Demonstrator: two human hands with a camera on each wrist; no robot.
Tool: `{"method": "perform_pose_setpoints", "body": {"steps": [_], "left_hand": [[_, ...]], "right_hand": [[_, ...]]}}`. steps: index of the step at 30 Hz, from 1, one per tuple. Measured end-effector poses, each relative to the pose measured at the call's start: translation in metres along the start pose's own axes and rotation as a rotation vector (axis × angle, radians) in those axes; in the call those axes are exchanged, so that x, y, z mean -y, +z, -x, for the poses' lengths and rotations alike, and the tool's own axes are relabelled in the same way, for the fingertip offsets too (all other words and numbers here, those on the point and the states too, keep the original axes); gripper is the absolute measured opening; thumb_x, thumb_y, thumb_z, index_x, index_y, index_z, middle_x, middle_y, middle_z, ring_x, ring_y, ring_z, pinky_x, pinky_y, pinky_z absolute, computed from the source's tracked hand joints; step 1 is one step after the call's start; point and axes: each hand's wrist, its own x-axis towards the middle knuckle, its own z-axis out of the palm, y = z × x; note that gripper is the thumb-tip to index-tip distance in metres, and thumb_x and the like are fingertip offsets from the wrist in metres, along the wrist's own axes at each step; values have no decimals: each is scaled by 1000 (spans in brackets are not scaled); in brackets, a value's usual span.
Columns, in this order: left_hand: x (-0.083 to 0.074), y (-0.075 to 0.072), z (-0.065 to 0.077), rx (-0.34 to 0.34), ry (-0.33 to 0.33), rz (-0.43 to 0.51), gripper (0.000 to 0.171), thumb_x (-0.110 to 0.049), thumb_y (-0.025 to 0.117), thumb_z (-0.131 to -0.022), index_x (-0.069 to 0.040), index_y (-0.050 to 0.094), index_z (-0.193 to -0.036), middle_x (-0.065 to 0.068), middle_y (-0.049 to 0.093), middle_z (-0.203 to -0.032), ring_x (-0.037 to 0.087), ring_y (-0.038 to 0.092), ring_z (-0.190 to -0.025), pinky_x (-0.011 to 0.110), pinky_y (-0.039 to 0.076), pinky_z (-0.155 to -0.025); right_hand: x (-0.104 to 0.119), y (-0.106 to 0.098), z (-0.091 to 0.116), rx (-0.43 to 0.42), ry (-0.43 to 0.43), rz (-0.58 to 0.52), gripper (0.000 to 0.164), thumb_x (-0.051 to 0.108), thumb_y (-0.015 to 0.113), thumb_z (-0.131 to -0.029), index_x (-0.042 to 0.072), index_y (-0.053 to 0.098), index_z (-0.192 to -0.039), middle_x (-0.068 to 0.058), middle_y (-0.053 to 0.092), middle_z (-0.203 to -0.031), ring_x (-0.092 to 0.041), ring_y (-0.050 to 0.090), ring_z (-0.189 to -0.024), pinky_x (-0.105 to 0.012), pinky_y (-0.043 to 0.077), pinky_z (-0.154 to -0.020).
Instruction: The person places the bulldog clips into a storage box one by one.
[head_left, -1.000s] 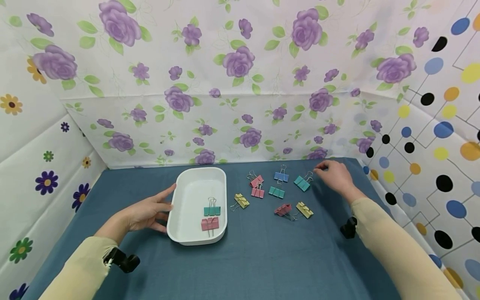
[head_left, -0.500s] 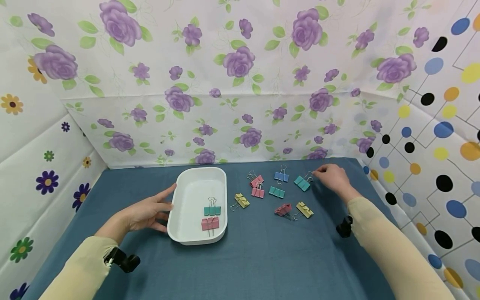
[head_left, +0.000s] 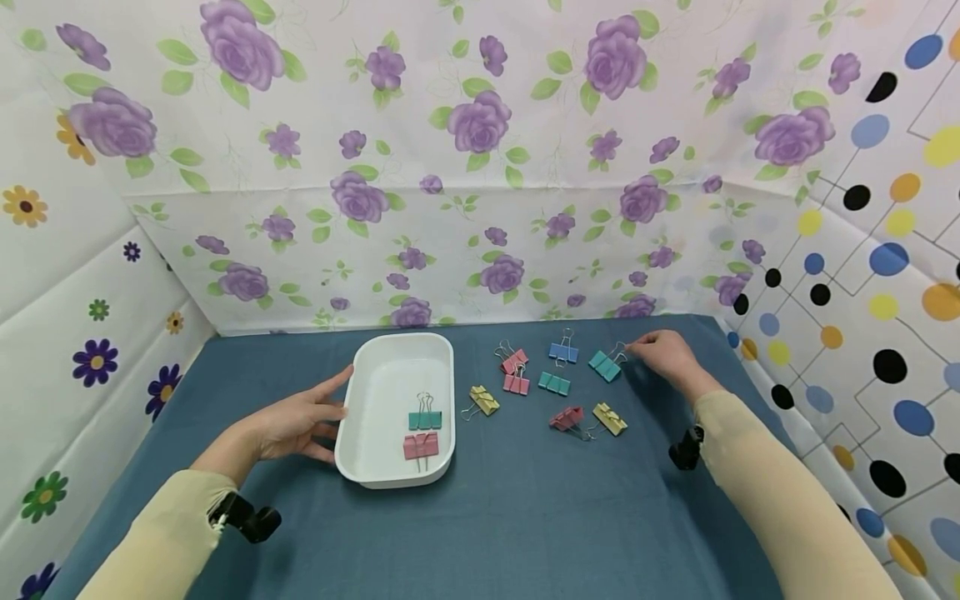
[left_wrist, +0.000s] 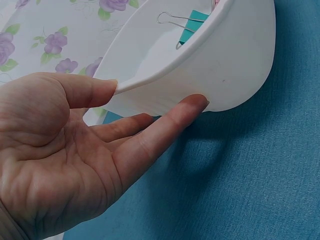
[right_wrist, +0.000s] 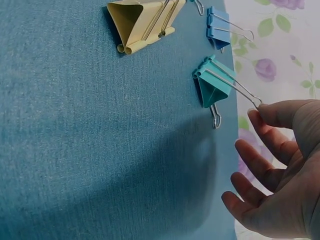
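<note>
My left hand (head_left: 292, 421) is at the left side of a white plastic tray (head_left: 360, 462). Its thumb touches the rim and its fairly straight fingers (left_wrist: 165, 127) rest along the outer wall. Inside the tray lie a teal binder clip (head_left: 425, 421) and a pink binder clip (head_left: 421, 447). At the right, my right hand (head_left: 667, 358) pinches one wire handle of another teal binder clip (right_wrist: 215, 82) between thumb and index finger. That clip lies on the blue cloth, and the other fingers are loosely bent.
Left of the pinched clip lie a blue clip (head_left: 563, 352), a second teal clip (head_left: 553, 383) and two pink clips (head_left: 515, 384). Nearer are yellow clips (head_left: 483, 401) and a darker pink clip (head_left: 567, 419). A flowered sheet (head_left: 480, 250) closes the back.
My right hand has shifted slightly left to the wire handle of the teal binder clip. The left hand, the tray and the clips look unmoved.
</note>
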Motion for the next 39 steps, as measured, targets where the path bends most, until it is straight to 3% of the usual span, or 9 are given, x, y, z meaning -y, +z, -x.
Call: {"method": "perform_pose_setpoints", "body": {"steps": [5, 10, 22, 31, 35, 39], "left_hand": [[0, 0, -1, -1, -1, 0, 76, -23, 55, -95, -53, 4, -144, 19, 13, -151, 41, 48, -116, 56, 49, -77], [0, 0, -1, -3, -2, 0, 72, -19, 48, -99, -52, 3, -144, 20, 12, -151, 41, 48, -116, 56, 49, -77], [0, -1, -1, 4, 0, 9, 81, -27, 60, -92, -52, 3, -144, 20, 11, -151, 41, 48, -117, 56, 48, -77], [0, 0, 1, 9, 1, 7, 82, -28, 60, -91, -51, 1, -144, 21, 12, -151, 42, 47, -117, 56, 49, -77], [-1, 0, 2, 16, 7, 9, 82, -27, 59, -92, -51, 1, -144, 23, 13, -150, 42, 47, -117, 56, 48, -77], [0, 0, 2, 20, 9, 16, 80, -25, 57, -93, -51, 1, -144, 24, 14, -149, 43, 46, -118, 57, 48, -78]], "right_hand": [[2, 3, 0, -2, 16, -17, 37, 33, 56, -93, 1, 68, -108, -17, 60, -112, -26, 51, -82, -35, 41, -65], [4, 5, 1, -10, 21, -14, 37, 32, 55, -93, 0, 67, -107, -18, 61, -109, -25, 51, -80, -35, 42, -65], [6, 3, 2, 7, 9, 1, 37, 31, 54, -93, -1, 66, -108, -20, 60, -110, -24, 50, -78, -34, 42, -64], [8, 5, 0, -7, 16, 6, 35, 29, 56, -92, -1, 67, -108, -19, 60, -109, -24, 51, -80, -34, 43, -65], [7, 5, -2, -7, 10, 20, 33, 28, 55, -92, 0, 69, -104, -18, 63, -99, -22, 49, -71, -33, 40, -60], [5, 5, -5, 3, 16, 27, 33, 29, 54, -92, 0, 70, -96, -8, 58, -71, -19, 44, -59, -33, 38, -55]]}}
